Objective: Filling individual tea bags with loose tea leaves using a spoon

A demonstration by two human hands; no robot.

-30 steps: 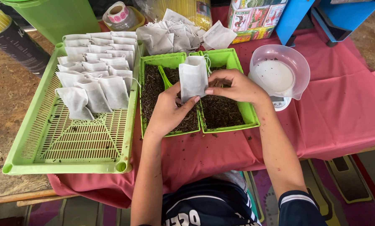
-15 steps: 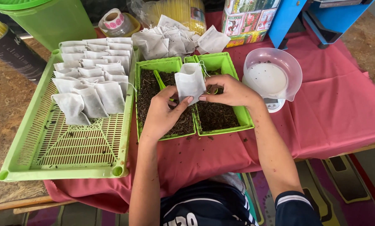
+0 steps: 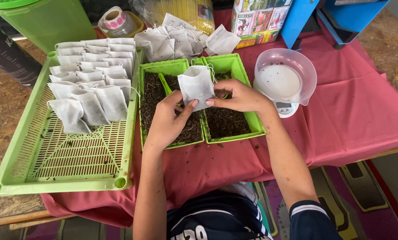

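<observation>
Bag (image 3: 196,86) stands up tall, open end up, over the green trays (image 3: 234,66). Left hand (image 3: 168,120) and right hand (image 3: 234,95) both pinch its bottom edge.

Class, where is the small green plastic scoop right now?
In the head view, the small green plastic scoop lies in the left green tray of dark loose tea, just above the left hand and left of the white paper sachet.

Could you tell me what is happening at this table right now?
A person holds a small white filter bag with both hands, the left hand and right hand, above two green trays of dark loose tea. Filled bags lie in rows on a large green slatted tray to the left. A bowl sits on a scale to the right.
</observation>
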